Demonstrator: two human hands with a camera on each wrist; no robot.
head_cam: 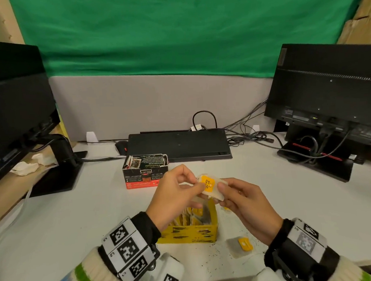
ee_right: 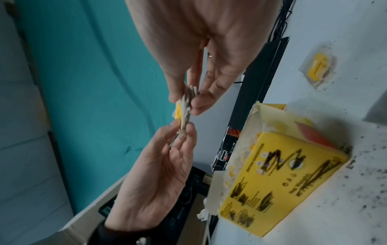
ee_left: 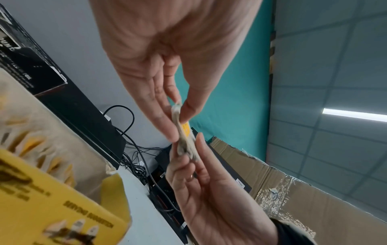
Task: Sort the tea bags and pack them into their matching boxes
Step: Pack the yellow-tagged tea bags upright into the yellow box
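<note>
Together, the left hand (head_cam: pixel 172 192) and right hand (head_cam: pixel 246 204) pinched a small stack of pale paper tea bags with yellow tags (head_cam: pixel 209 185), apparently squaring it up, just above the open yellow cardboard box (head_cam: pixel 192 232) of matching bags, probably so it would drop in neatly.

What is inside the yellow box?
The yellow box holds upright yellow-tagged tea bags. The left hand covers its left part, and its bottom is hidden.
</note>
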